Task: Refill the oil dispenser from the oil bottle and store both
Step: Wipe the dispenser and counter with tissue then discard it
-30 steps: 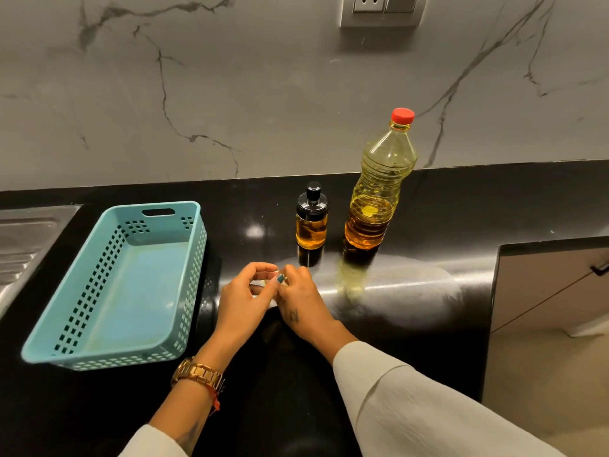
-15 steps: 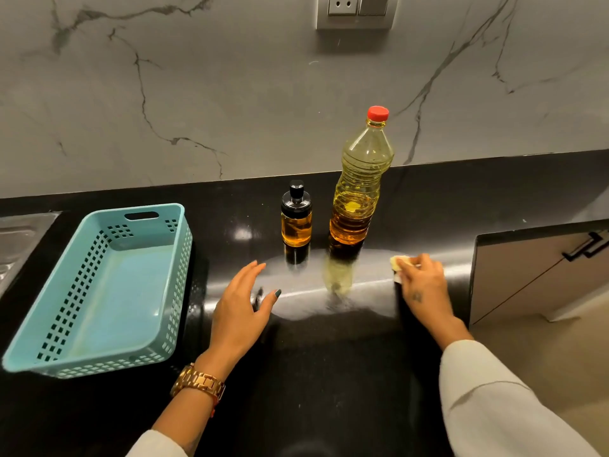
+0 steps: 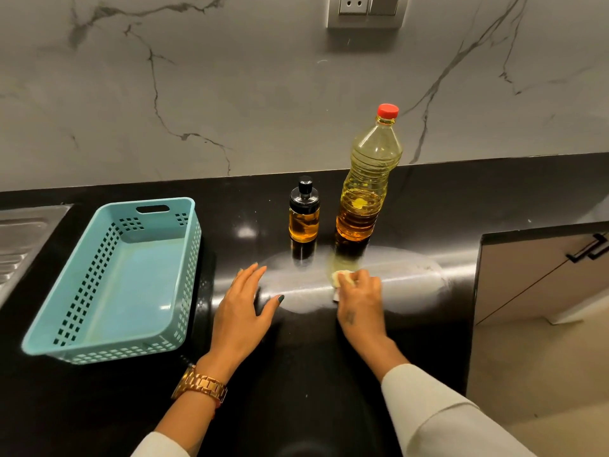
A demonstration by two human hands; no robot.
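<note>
A small glass oil dispenser (image 3: 304, 213) with a black pump top stands upright on the black counter (image 3: 329, 374), holding amber oil. Right beside it stands the tall plastic oil bottle (image 3: 368, 179), red cap on, partly full. My right hand (image 3: 361, 296) presses a small pale wad of cloth or tissue (image 3: 339, 278) onto the counter just in front of the bottle. My left hand (image 3: 242, 308) lies flat on the counter, fingers spread, holding nothing, in front and to the left of the dispenser.
An empty turquoise perforated plastic basket (image 3: 194, 258) sits at the left. A steel sink drainboard (image 3: 19, 239) lies at the far left. The counter ends at the right by a cabinet (image 3: 540, 275) with a black handle. A wall socket (image 3: 362, 9) is above.
My hands, joined a second ago, have parted. The right hand carried the wad out to the right and has now slid it back left, in front of the bottle. The left hand flattened.
</note>
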